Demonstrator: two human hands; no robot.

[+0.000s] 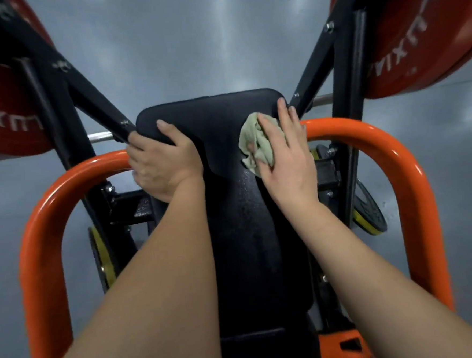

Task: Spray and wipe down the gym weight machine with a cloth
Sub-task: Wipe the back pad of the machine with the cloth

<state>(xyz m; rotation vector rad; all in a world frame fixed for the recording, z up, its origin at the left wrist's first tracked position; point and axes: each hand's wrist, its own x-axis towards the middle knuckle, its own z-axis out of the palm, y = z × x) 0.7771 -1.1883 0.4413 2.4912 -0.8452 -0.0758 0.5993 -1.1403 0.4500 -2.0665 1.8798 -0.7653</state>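
Cloth (255, 146), bunched and pale green, lies on the right side of the black pad (213, 116), near its top corner. It sits under my right hand (286, 153), whose fingers lie straight and press it down. My left hand (161, 164) grips the pad's left edge, thumb on top and fingers curled round the side, which I take to be steadying it.

To wipe well I should keep the palm flat and spread the cloth wider so more of it meets the surface. Long overlapping strokes down the pad toward me would suit, and then I must move my left hand to reach the strip it covers. The lower pad looks speckled, perhaps with spray; I judge that part not yet wiped.

Orange bars (351, 127) loop at either side, the right one just beside my right hand, so a wide sweep may knock it. Black struts (95, 99) meet the pad's upper corners and crowd those edges. Red plates (420, 34) hang above on both sides.
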